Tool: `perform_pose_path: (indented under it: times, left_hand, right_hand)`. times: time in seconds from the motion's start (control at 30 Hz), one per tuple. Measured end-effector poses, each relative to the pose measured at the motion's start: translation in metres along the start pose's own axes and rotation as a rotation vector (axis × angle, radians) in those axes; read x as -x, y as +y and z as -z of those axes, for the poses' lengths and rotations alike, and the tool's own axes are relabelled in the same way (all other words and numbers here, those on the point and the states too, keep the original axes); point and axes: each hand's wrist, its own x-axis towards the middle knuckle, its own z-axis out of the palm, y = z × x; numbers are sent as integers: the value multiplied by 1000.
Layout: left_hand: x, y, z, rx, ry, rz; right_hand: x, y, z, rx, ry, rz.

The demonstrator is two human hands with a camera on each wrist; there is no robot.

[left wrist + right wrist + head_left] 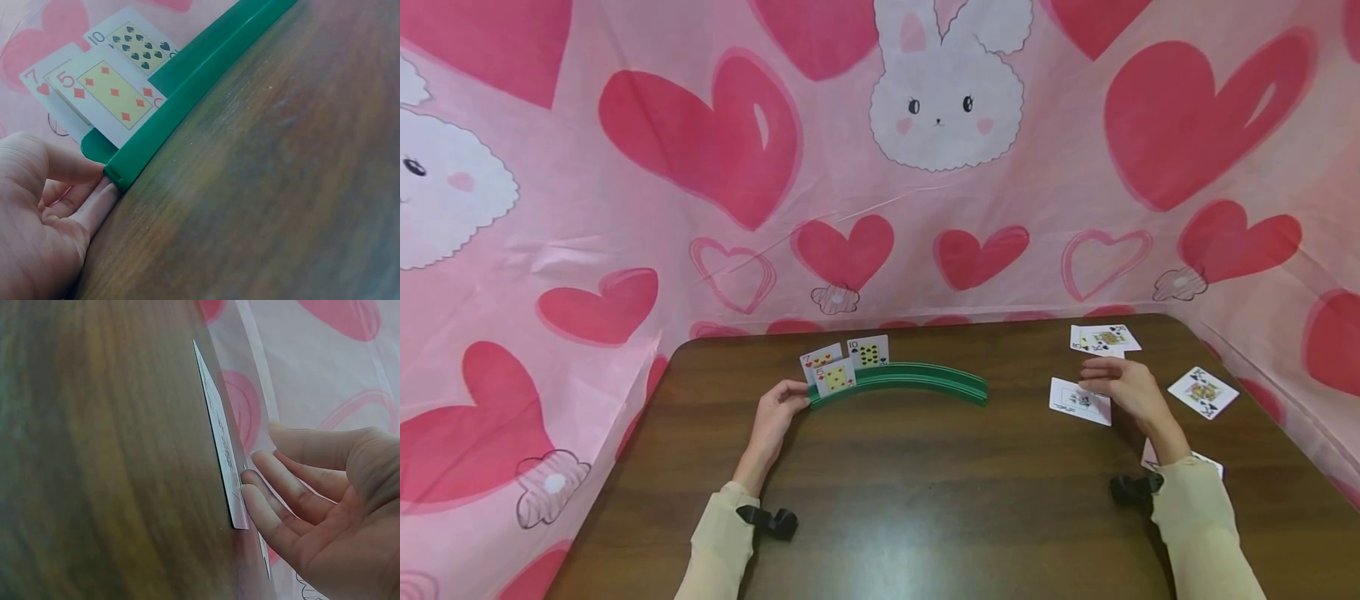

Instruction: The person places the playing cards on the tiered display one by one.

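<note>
With fingers and thumb, my left hand (775,418) pinches the left end of a curved green card holder (925,377). Standing in its slots are a five of diamonds (114,100), a seven of hearts (44,81) behind it, and a ten of spades (134,47). My right hand (1138,402) hovers at the right edge of a playing card (1067,400) with a dark figure, its fingers loosely bent. In the right wrist view, the fingertips (249,492) are at this card's edge; whether they touch it I cannot tell. Nothing is gripped between thumb and fingers.
Overlapping face cards (1108,337) lie at the back right of the wooden table (910,500). A king (1202,392) lies right of my right hand, and another card (1210,463) is partly hidden under the right wrist. A pink heart-patterned cloth (895,192) hangs behind the table.
</note>
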Motion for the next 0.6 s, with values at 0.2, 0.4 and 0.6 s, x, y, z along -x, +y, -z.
perform_pose_path:
  times: [0.2, 0.4, 0.6]
  left_hand:
    - [0, 0, 1, 5, -11, 7]
    - [-1, -1, 0, 0, -5, 1]
    - [-1, -1, 0, -6, -3, -5]
  right_hand:
    - [0, 0, 0, 64, -14, 15]
    - [-1, 4, -1, 137, -34, 64]
    - [0, 3, -1, 170, -51, 91]
